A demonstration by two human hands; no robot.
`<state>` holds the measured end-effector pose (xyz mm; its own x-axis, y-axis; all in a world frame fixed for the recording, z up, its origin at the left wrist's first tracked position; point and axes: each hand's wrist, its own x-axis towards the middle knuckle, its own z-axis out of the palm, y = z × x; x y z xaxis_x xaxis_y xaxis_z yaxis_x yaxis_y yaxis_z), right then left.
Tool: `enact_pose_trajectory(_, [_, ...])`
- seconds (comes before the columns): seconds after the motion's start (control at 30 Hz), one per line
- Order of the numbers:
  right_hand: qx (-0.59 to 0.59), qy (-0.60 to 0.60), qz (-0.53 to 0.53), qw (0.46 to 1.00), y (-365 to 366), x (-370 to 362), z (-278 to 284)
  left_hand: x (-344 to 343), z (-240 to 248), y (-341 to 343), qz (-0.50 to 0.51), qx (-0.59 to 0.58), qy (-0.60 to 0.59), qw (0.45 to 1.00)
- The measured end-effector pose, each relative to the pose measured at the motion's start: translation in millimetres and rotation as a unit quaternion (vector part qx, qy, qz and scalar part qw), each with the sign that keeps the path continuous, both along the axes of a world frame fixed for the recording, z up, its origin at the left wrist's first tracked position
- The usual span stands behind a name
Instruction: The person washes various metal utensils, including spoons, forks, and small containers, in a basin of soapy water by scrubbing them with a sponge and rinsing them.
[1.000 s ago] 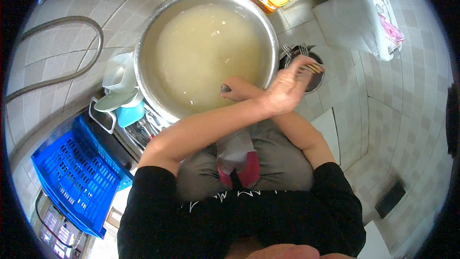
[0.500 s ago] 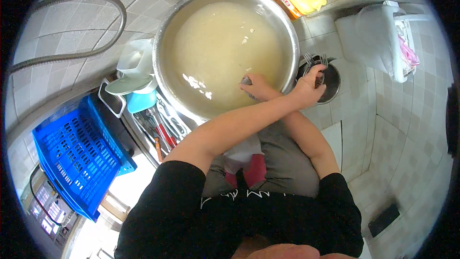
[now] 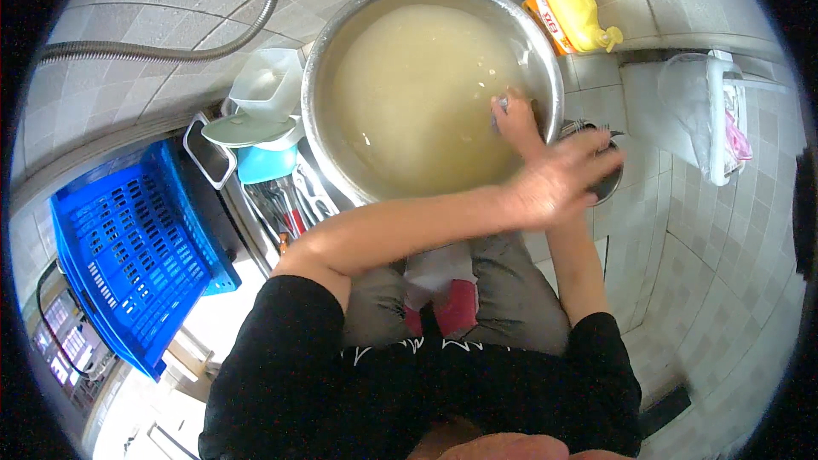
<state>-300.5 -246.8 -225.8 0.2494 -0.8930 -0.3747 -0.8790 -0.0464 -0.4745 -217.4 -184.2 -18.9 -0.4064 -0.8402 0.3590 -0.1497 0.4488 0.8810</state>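
A wide metal basin [image 3: 311, 123] of cloudy, yellowish water [image 3: 409, 94] stands in front of me. My left arm crosses over my right. Blurred by motion, my left hand [image 3: 558, 183] is open with fingers spread, beside a dark round pot [image 3: 612, 172] right of the basin. Fork tines [image 3: 581, 128] show at the pot's far rim; my left hand partly hides the pot. Inside the basin's right side, my right hand [image 3: 520, 126] is closed on a small grey scrubber [image 3: 500, 111], which its fingers mostly cover.
Left of the basin are a translucent tub [image 3: 266, 85], a pale green lid [image 3: 247, 130], a light blue container [image 3: 267, 164] and assorted utensils [image 3: 285, 200]. Blue crates [image 3: 136, 247] stand farther left. A yellow bottle [image 3: 575, 13] stands behind the basin, with a white-framed bin [image 3: 716, 119] to the right.
My left hand has let go of the forks, which now stick up at the pot, and has pulled back toward me. My right hand has moved right in the basin. The view has shifted slightly.
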Motion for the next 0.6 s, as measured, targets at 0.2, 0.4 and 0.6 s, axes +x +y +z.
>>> enact_pose_trajectory(0.2, [-0.06, -0.006, 0.063, 0.996, -40, 17, -4, 126, -90, -19, 0.187, 0.142, -0.197, 0.952])
enact_pose_trajectory(0.4, [0.074, 0.133, 0.101, 0.983, -22, 63, 3, 197, -188, -2, 0.246, 0.289, -0.397, 0.836])
enact_pose_trajectory(0.6, [0.008, 0.086, 0.161, 0.983, 33, 80, -7, 206, -226, 21, 0.193, 0.416, -0.462, 0.759])
